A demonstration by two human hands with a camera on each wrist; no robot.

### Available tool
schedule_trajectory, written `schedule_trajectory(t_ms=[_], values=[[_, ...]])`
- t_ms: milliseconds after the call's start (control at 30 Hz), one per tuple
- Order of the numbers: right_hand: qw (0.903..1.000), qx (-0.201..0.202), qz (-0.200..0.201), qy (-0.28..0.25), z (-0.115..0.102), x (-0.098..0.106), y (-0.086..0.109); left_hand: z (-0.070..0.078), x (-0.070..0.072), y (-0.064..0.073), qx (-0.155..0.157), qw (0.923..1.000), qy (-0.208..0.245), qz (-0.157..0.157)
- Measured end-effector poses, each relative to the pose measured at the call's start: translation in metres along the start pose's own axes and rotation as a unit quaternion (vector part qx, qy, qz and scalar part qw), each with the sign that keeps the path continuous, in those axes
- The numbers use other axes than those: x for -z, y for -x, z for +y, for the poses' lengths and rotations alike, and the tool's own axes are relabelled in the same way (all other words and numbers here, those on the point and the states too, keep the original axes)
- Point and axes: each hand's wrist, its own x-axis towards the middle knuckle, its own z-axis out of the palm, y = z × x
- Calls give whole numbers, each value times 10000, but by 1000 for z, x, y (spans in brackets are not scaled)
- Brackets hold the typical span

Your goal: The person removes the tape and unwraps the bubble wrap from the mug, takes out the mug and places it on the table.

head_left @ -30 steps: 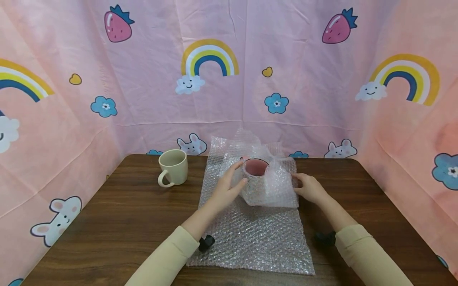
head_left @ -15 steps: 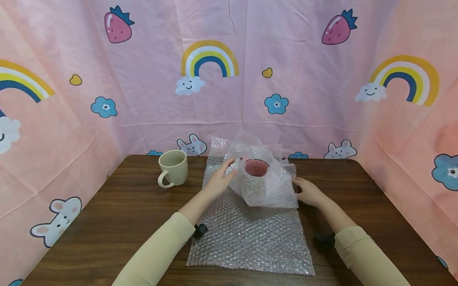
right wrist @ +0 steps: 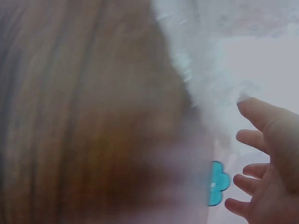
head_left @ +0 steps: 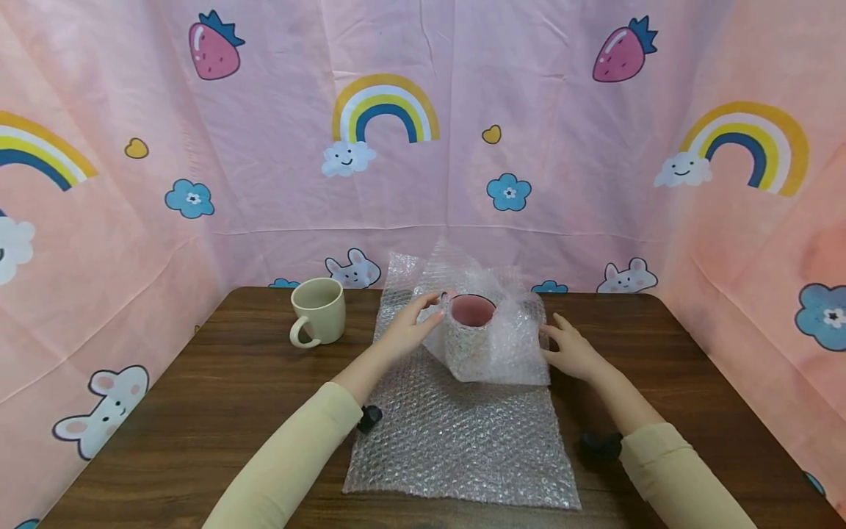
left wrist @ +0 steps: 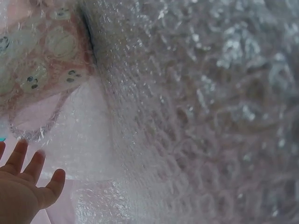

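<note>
A mug (head_left: 469, 349) with a pink inside stands upright, partly wrapped in bubble wrap (head_left: 463, 448). In the left wrist view the pink patterned mug (left wrist: 46, 56) and its handle (left wrist: 53, 123) show through the film. My left hand (head_left: 403, 330) is at the mug's left side, fingertips near the handle; contact is unclear. In the left wrist view the left hand (left wrist: 30, 184) has its fingers spread. My right hand (head_left: 571, 349) is at the wrap's right edge. Its fingers look spread in the right wrist view, where the right hand (right wrist: 275, 154) holds nothing visible.
To the left on the brown wooden table (head_left: 218, 411) stands a plain beige mug (head_left: 320, 312), its handle facing front left. The bubble wrap sheet extends toward the table's front edge. A pink printed curtain (head_left: 277, 147) encloses the back and sides.
My left hand has drawn back from the mug's rim to the left, then come slightly back toward the handle. The right hand's fingers have spread at the wrap's edge. The mug stays put.
</note>
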Motion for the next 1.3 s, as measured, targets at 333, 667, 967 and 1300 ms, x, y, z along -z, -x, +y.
schedule_trajectory(t_ms=[333, 667, 967, 1300], values=[[9936, 147, 742, -839, -21, 20, 9, 3, 4, -4, 106, 9999, -19, -52], [9801, 400, 655, -1832, -35, 21, 23, 8, 9, -2, 180, 9997, -28, -138], [9725, 602, 699, -2137, -45, 17, 32, 6, 8, -4, 206, 9992, -244, -248], [9666, 1035, 793, -2207, -46, 17, 36, 8, 9, -5, 272, 9994, -190, -119]])
